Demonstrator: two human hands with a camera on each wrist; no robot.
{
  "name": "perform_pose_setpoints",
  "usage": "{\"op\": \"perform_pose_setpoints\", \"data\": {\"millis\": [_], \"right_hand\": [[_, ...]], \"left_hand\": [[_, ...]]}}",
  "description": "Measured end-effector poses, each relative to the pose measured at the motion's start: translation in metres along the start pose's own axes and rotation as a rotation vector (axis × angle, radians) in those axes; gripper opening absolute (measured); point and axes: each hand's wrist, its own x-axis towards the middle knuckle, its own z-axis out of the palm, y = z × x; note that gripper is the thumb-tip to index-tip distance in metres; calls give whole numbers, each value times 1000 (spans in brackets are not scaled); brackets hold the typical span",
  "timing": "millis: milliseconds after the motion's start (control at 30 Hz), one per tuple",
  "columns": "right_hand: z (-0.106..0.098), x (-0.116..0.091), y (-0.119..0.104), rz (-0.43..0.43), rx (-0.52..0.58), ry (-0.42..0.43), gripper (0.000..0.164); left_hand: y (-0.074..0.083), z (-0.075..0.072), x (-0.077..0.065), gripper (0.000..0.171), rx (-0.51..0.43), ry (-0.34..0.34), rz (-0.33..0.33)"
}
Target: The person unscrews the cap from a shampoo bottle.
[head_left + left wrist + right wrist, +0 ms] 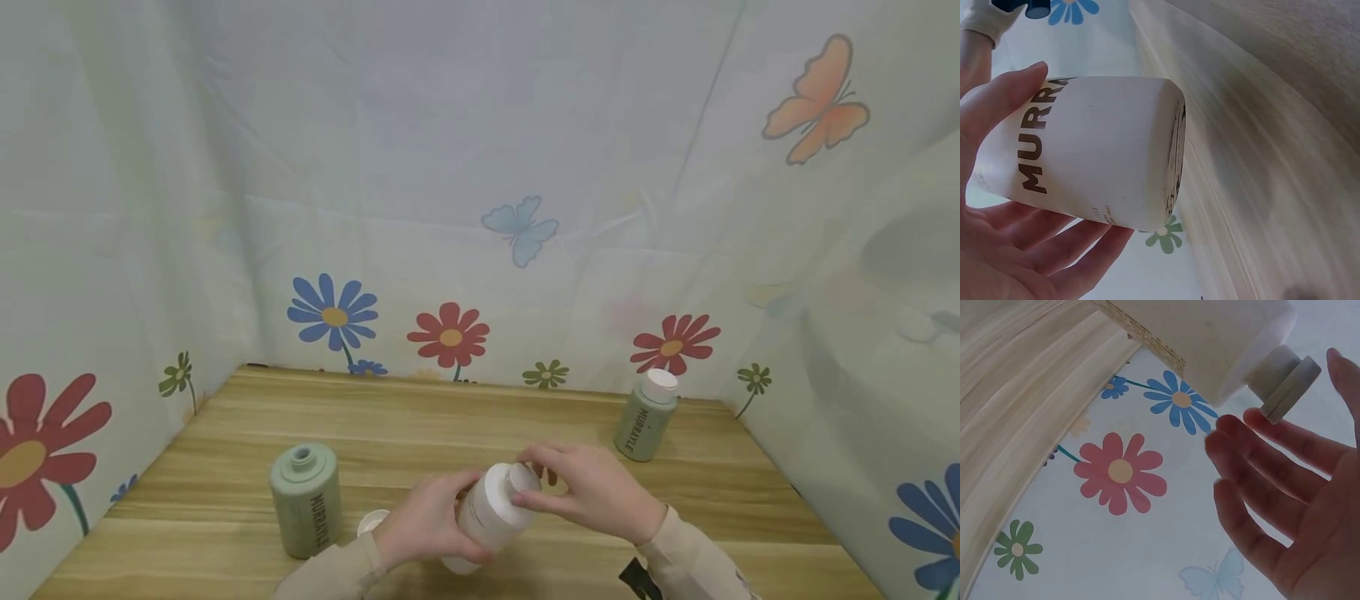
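Observation:
A white bottle (487, 517) with dark lettering is tilted in my left hand (431, 517). The left wrist view shows the thumb along one side and the fingers (1079, 250) under the other, with the bottle's scuffed base (1175, 162) facing the table. My right hand (592, 492) is at the bottle's white cap (1282, 381), thumb on one side and fingers on the other. In the right wrist view a gap shows between thumb and cap, while the index fingertip is right at its edge. Partly hidden behind the left hand, a white round piece (372, 521) lies on the table.
A green bottle (306, 504) without a cap stands left on the wooden table (420, 417). Another green bottle (647, 421), white-capped, is at the back right. Flower-printed curtain (420, 250) encloses the table's back and sides. A black device (640, 579) sits by my right wrist.

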Motion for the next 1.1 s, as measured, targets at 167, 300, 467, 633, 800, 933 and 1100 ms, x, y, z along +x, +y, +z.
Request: {"op": "perform_pose_setpoints", "data": {"millis": [167, 300, 467, 633, 800, 933, 1100], "right_hand": [[1, 1, -1, -12, 9, -21, 25], [-2, 0, -1, -70, -5, -45, 29], [-5, 0, 0, -172, 9, -71, 40], [-8, 1, 2, -201, 86, -110, 44], [-9, 2, 3, -63, 141, -140, 49], [-7, 2, 1, -10, 113, -122, 48], [-4, 2, 0, -43, 67, -88, 35]], "left_hand": [[0, 0, -1, 70, 5, -5, -16], [-1, 0, -1, 69, -9, -15, -30], [-1, 1, -2, 70, -6, -9, -23], [1, 1, -1, 67, -7, -4, -23], [2, -1, 0, 63, -2, -9, -21], [2, -1, 0, 64, -4, -16, -24], [1, 1, -1, 67, -6, -15, -15]]}}
